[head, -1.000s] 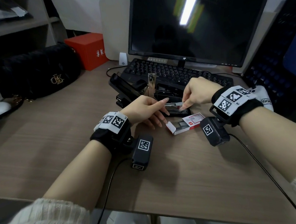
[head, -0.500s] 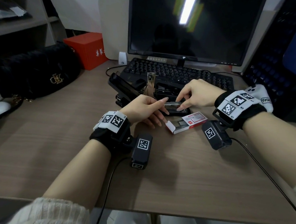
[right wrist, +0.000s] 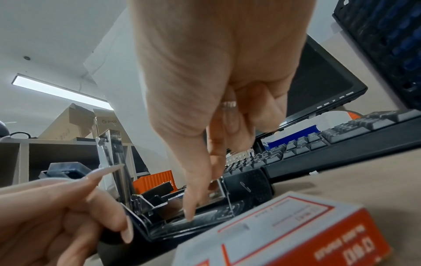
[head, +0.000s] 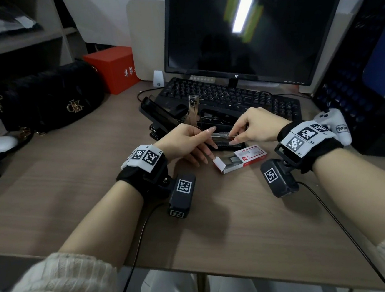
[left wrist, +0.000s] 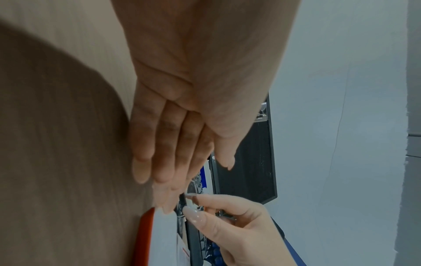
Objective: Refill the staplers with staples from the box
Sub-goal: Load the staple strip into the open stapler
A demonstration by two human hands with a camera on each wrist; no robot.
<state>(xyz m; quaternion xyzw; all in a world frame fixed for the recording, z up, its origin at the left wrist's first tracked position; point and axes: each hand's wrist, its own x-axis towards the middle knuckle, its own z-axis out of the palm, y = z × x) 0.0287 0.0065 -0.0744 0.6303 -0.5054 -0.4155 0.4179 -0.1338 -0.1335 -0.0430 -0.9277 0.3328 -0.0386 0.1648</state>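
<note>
While the left hand (head: 187, 141) steadied the open stapler (head: 224, 140) on the tabletop (head: 76, 181) with extended, relaxed fingers, the right hand (head: 256, 127) pinched a staple strip (head: 220, 135) into its channel, probably for alignment. The staple box (head: 242, 158) lay open just beside.

Readable marks, placed relative to the monitor (head: 255, 27): "SP" logo on its lower bezel; to its left, gold "DK" monogram on the black handbag (head: 51, 96); "PICO" on a cardboard carton (right wrist: 107, 122) in the right wrist view. Print on the staple box (head: 242, 158) in front is illegible.
</note>
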